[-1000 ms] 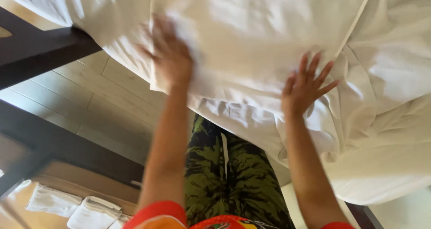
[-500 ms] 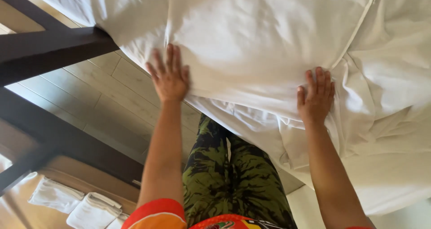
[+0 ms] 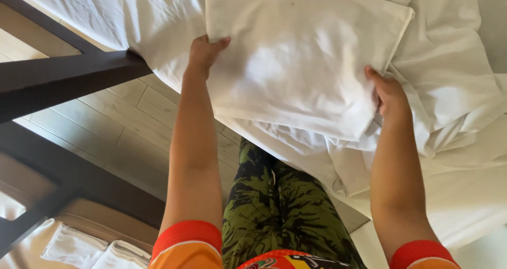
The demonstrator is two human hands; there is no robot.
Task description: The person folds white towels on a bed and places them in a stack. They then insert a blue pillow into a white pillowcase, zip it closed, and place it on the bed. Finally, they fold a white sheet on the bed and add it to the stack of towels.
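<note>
A white pillow (image 3: pixel 296 58) lies on the rumpled white bed sheet (image 3: pixel 454 105). My left hand (image 3: pixel 203 52) grips the pillow's left edge, fingers curled under it. My right hand (image 3: pixel 388 92) clasps the pillow's lower right corner. Both forearms reach up from orange sleeves with red cuffs. The pillow's near edge is lifted slightly off the crumpled sheet beneath.
A dark wooden bed-frame beam (image 3: pixel 63 81) crosses at the left above pale wood-plank flooring (image 3: pixel 116 131). Folded white towels (image 3: pixel 90 248) lie at the bottom left. My green patterned trousers (image 3: pixel 274 205) stand against the bed's edge.
Both hands went from pressing flat with spread fingers on the white fabric to gripping the pillow's edges. The pillow now shows as a distinct rectangle, drawn nearer.
</note>
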